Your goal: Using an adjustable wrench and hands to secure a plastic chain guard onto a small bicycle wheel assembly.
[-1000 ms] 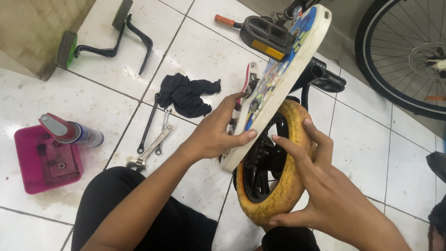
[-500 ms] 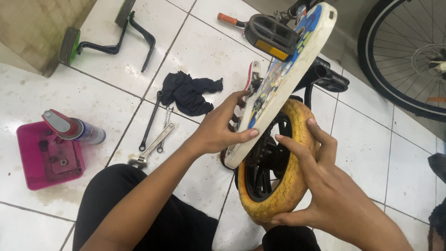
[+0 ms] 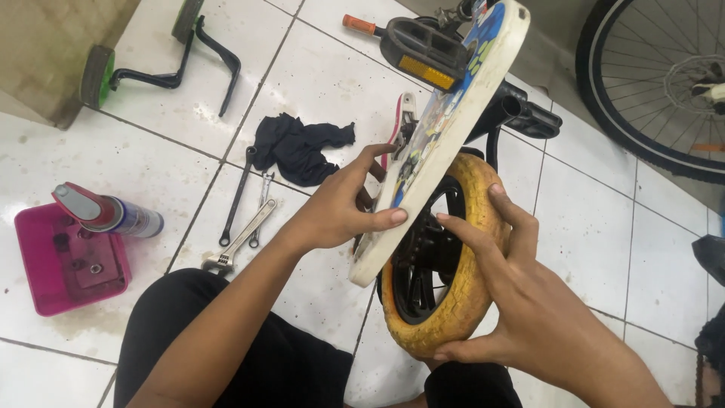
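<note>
The left hand [image 3: 340, 215] presses flat against a white printed panel [image 3: 445, 128], thumb on its lower edge; the right hand [image 3: 513, 302] wraps open around the yellow tyre [image 3: 472, 264] just beneath. The panel leans over the wheel, so a slip could likely pinch the right fingers [image 3: 468, 230] between them. A pedal [image 3: 423, 53] crowds the top. On the floor [image 3: 619, 249], wrenches [image 3: 245, 219] and a rag [image 3: 298, 147] lie left; open tiles lie right.
</note>
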